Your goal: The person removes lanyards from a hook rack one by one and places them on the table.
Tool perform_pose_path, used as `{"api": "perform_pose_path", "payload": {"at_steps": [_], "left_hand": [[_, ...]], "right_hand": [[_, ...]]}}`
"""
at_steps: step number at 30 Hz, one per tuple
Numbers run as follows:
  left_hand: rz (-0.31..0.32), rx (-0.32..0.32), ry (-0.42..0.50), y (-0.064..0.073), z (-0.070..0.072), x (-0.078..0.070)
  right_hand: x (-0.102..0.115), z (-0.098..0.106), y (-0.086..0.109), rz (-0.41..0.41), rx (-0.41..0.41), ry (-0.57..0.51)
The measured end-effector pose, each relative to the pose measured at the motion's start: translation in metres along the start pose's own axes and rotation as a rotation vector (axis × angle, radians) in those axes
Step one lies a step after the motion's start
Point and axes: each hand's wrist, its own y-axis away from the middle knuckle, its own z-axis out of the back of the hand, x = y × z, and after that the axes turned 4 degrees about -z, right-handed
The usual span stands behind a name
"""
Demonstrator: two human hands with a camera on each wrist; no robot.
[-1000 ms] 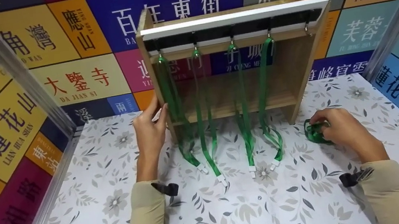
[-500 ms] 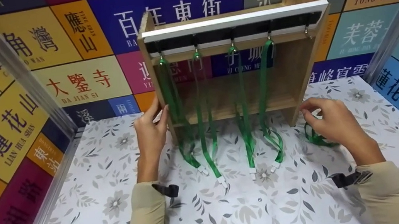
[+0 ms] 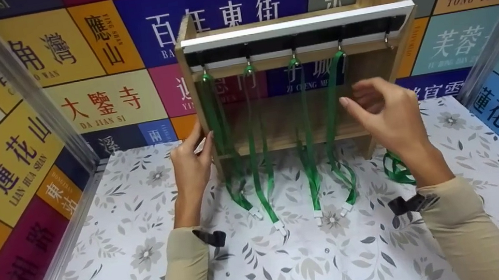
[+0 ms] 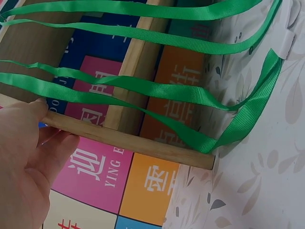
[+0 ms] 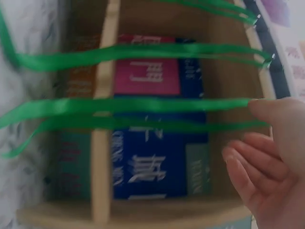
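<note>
A wooden rack (image 3: pixel 197 93) stands on the table, with a row of metal hooks along its black-and-white rail (image 3: pixel 265 46). Several green lanyards (image 3: pixel 330 99) hang from these hooks, their white clips (image 3: pixel 318 216) reaching down to the tabletop. The rightmost hook (image 3: pixel 388 42) is bare. My left hand (image 3: pixel 191 162) pinches the rack's left side panel (image 4: pixel 133 141) between thumb and fingers. Holding nothing, my right hand (image 3: pixel 395 114) is raised before the rack's right part, fingers loosely bent; its thumb (image 5: pixel 269 109) overlaps a lanyard (image 5: pixel 181 105) in the right wrist view, contact unclear.
Another green lanyard (image 3: pixel 396 168) lies bunched on the table by the rack's right foot, partly hidden behind the right forearm. A floral cloth (image 3: pixel 297 270) covers the table. Printed panels (image 3: pixel 110 101) form the wall behind, and clear uprights (image 3: pixel 51 119) stand at the sides.
My right hand has left the bunched lanyard on the table and moved up and left, to the front of the rack. The left hand stays on the side panel.
</note>
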Motion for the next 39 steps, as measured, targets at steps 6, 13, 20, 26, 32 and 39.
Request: {"api": "perform_pose_path", "payload": {"at_steps": [6, 13, 20, 26, 32, 39], "left_hand": [[0.006, -0.005, -0.006, 0.000, 0.000, -0.001], [-0.005, -0.004, 0.010, -0.001, -0.001, -0.001], [-0.033, -0.014, -0.003, 0.000, -0.002, 0.002], [-0.042, -0.022, -0.015, -0.001, -0.001, 0.001], [-0.022, -0.010, 0.005, -0.001, -0.001, 0.000], [-0.019, -0.006, -0.001, 0.000, 0.000, 0.001]], "right_hand": [[0.025, -0.007, -0.016, -0.041, -0.092, -0.001], [0.040, -0.014, -0.029, -0.107, -0.153, 0.025], [0.048, -0.018, -0.035, -0.182, -0.230, 0.095], [0.055, -0.017, -0.042, -0.169, -0.288, 0.106], [0.061, -0.013, -0.041, -0.159, -0.289, 0.092], [0.061, -0.004, -0.032, -0.139, -0.275, 0.023]]}}
